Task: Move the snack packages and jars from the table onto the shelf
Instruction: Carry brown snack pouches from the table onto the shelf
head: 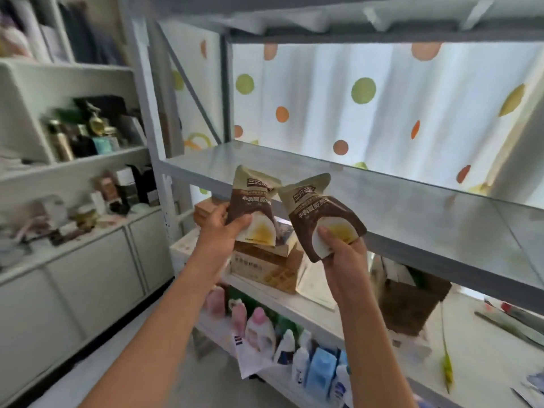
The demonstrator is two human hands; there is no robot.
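Observation:
Both of my hands are raised in front of a grey metal shelf [412, 201]. My left hand [219, 228] grips a brown and beige snack pouch [256, 198] by its lower left corner. My right hand [341, 254] pinches a second, matching snack pouch [321, 210] at its bottom edge, thumb on the front. Both pouches are upright, tilted slightly, and held just before the front edge of the bare shelf board. The two pouches nearly touch at their tops.
Below the bare board, a lower shelf holds cardboard boxes [265, 266] and a brown box [412, 304]. Bottles [259, 325] stand on the lowest level. A spotted curtain [382, 107] hangs behind. A white cabinet [73, 260] with clutter stands at the left.

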